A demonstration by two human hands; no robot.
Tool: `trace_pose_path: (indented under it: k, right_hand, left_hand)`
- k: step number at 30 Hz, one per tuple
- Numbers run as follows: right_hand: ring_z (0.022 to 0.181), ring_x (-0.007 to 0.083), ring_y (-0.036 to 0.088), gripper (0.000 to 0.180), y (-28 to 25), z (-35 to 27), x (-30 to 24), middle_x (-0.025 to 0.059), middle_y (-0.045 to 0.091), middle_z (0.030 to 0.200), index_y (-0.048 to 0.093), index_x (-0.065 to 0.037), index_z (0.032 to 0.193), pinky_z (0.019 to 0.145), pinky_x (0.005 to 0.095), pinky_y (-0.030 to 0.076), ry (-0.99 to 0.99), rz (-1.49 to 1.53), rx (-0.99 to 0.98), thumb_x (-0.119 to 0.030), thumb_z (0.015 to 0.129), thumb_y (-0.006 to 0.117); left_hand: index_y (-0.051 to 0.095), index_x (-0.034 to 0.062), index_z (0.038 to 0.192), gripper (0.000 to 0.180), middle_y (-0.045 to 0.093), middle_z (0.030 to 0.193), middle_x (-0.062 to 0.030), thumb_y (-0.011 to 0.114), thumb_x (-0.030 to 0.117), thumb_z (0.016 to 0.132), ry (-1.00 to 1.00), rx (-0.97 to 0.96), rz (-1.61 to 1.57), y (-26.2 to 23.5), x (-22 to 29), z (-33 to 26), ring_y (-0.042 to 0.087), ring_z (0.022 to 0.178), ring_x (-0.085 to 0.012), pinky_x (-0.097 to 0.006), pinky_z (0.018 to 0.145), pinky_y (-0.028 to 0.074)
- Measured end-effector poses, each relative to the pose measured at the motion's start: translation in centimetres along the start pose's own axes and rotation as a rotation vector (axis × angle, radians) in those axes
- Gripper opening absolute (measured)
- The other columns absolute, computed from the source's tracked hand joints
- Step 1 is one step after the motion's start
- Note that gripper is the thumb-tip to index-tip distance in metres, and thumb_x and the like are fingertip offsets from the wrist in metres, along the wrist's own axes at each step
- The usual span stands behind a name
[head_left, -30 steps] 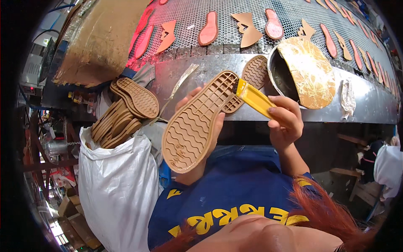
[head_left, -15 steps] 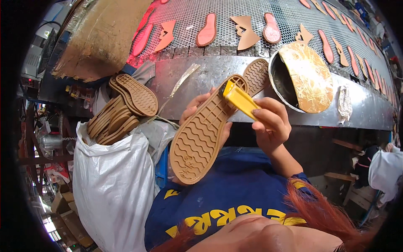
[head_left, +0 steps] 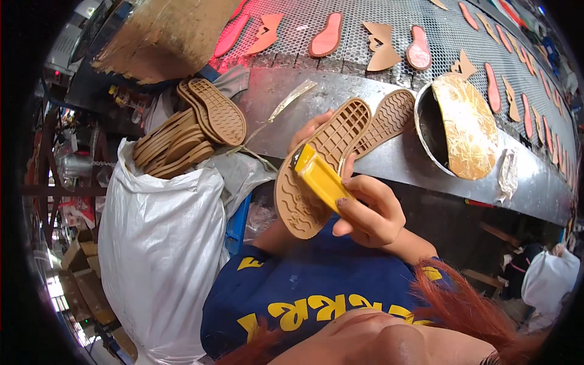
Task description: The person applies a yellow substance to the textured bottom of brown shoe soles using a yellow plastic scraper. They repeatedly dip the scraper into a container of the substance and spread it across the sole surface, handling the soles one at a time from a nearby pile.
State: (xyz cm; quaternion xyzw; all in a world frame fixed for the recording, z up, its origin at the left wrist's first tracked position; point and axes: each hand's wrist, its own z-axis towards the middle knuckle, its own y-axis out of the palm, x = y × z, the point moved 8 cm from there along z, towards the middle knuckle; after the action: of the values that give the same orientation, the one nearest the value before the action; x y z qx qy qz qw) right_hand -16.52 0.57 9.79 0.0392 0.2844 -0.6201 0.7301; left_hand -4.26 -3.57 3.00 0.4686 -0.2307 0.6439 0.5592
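Observation:
A brown shoe sole (head_left: 351, 121) is tilted up before me, its grid-and-wave tread facing the camera. My left hand (head_left: 309, 131) grips it from behind along its far left edge; most of those fingers are hidden. Between the thumb and fingers of my right hand (head_left: 376, 210) is a flat yellow-handled brush (head_left: 325, 181) with a dark tip. That tip rests at the sole's left edge, around its middle; whether it touches cannot be told. A second brown sole (head_left: 389, 118) lies on the metal ledge just beyond the held one.
A round pot (head_left: 427, 125), partly covered by a glue-streaked board (head_left: 468, 128), stands on the metal ledge (head_left: 274, 91). Behind it, a mesh conveyor (head_left: 347, 15) carries pink insoles and brown cut pieces. At left, stacked soles (head_left: 182, 143) top a white sack (head_left: 161, 243) beside cardboard (head_left: 164, 39).
The brush has moved from the sole's upper end down toward its lower half. The held sole has shifted in my left hand, and the whole view has swung slightly.

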Motion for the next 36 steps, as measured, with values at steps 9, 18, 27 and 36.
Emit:
trace_pose_path:
  k: [9,18,27,36]
  right_hand:
    - [0.067,0.0255,0.063,0.039,-0.9,1.5,-1.3,0.0205,0.056,0.095,0.061,0.001,0.093,0.056,0.0282,0.053,-0.054,0.058,-0.005,-0.031,0.075,0.074]
    - [0.067,0.0225,0.060,0.038,-0.7,1.8,-2.5,0.0200,0.054,0.097,0.062,-0.001,0.093,0.054,0.0280,0.050,-0.116,-0.010,-0.095,-0.031,0.074,0.076]
    - [0.068,0.0234,0.059,0.037,-0.7,1.8,-2.0,0.0199,0.054,0.098,0.061,-0.002,0.095,0.056,0.0290,0.051,-0.072,0.010,-0.109,-0.032,0.076,0.073]
    - [0.072,0.0248,0.061,0.037,-0.8,2.2,-1.6,0.0204,0.054,0.098,0.059,-0.001,0.094,0.060,0.0317,0.052,-0.055,0.089,-0.110,-0.034,0.079,0.069]
  left_hand:
    - [0.034,0.0051,0.126,0.060,0.041,0.129,-0.0160,0.063,-0.009,0.075,-0.180,-0.224,-0.497,1.6,-0.6,-0.3,0.048,0.117,-0.0235,-0.032,0.095,0.045]
    - [0.041,0.0083,0.122,0.038,0.047,0.119,-0.0121,0.043,0.034,0.093,-0.681,-0.148,-1.262,4.0,-3.1,-3.6,0.041,0.120,-0.0267,-0.044,0.105,0.034]
    - [0.042,0.0116,0.122,0.036,0.047,0.120,-0.0125,0.039,0.036,0.095,-0.621,-0.288,-1.198,4.1,-3.8,-3.8,0.041,0.120,-0.0250,-0.044,0.104,0.034]
    - [0.034,0.0099,0.130,0.042,0.042,0.128,-0.0141,0.043,0.033,0.095,-0.671,-0.376,-1.268,4.1,-3.4,-4.0,0.039,0.125,-0.0234,-0.040,0.108,0.030]
